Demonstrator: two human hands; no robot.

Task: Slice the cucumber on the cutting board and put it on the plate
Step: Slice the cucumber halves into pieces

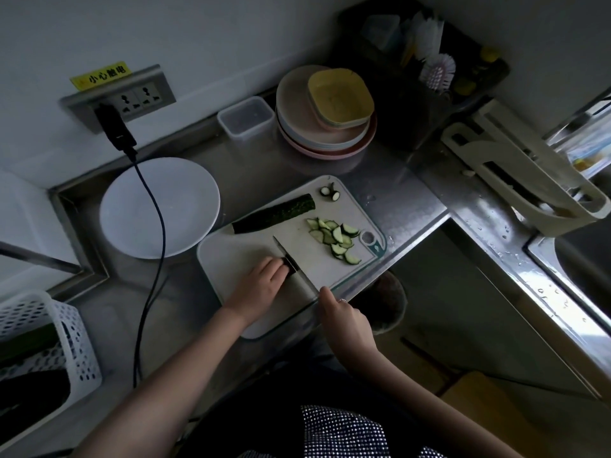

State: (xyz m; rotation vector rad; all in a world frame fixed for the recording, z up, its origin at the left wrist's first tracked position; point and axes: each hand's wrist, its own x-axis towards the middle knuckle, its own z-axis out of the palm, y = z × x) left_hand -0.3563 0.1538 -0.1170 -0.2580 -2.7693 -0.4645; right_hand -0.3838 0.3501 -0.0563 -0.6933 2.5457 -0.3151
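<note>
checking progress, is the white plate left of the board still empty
Empty: the white plate shows bare; the cucumber slices all lie on the cutting board.

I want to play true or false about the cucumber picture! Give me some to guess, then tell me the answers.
1. The white plate already has slices on it. False: it is bare; the slices lie on the board.
2. The right hand holds the knife. True.
3. The left hand rests on the long cucumber piece. False: it holds a small piece against the blade.
4. The stacked plates stand behind the board. True.
5. The knife lies in the basket. False: it is over the board.
</note>
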